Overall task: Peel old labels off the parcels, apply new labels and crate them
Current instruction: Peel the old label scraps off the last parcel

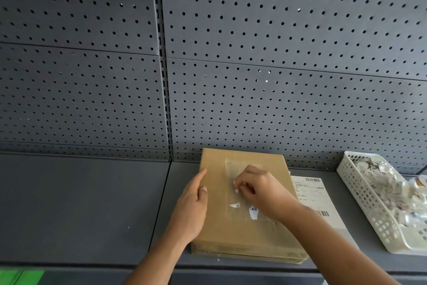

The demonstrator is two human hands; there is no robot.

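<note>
Cardboard parcel (221, 234) lying flat on the shelf (80, 203), beside the new label (312, 194). The old label scrap (235, 186) may be torn into further slivers if pulled too steeply. It is pinched by the curled right hand (263, 192); the parcel's edge is steadied by the flat, straight-fingered left hand (191, 210).

We see both bare forearms reaching in from the lower edge, angled toward each other. The left hand (193, 203) lies palm down with fingers straight and together, thumb alongside, on the left edge of the parcel (231, 234). The right hand (261, 192) is curled, knuckles up, its fingertips (242, 188) pinching a white label scrap (236, 190).
</note>
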